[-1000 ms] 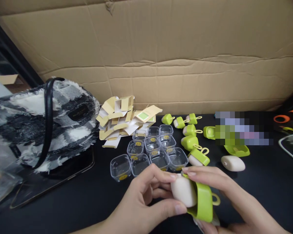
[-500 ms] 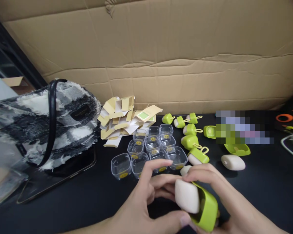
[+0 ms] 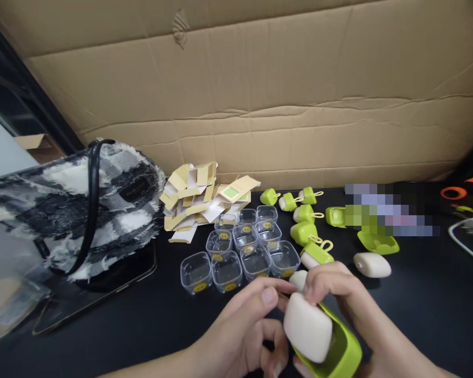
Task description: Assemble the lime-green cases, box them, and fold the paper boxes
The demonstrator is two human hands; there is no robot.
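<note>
Low in the head view both my hands hold one small device: a cream rounded block (image 3: 308, 326) seated in a lime-green shell (image 3: 341, 353). My left hand (image 3: 244, 336) curls its fingers against the block's left side. My right hand (image 3: 341, 294) grips the green shell, with its fingers bent over the block's top edge. Just beyond the hands stands a cluster of several clear plastic cups (image 3: 242, 248) with yellow stickers. To the right of the cups lie several more green-and-cream devices (image 3: 305, 231) with yellow loops.
A furry black-and-white bag (image 3: 82, 202) with a black handle sits at the left on a dark tablet (image 3: 102, 286). A heap of folded card boxes (image 3: 199, 197) lies behind the cups. A loose cream block (image 3: 371, 265) and an open green shell (image 3: 378, 242) lie right. Brown cardboard (image 3: 260, 105) walls the back.
The held device has tilted and dropped lower in view, with the cream block now turned up toward me. My left thumb has slipped off its underside. The camera has tipped slightly.
</note>
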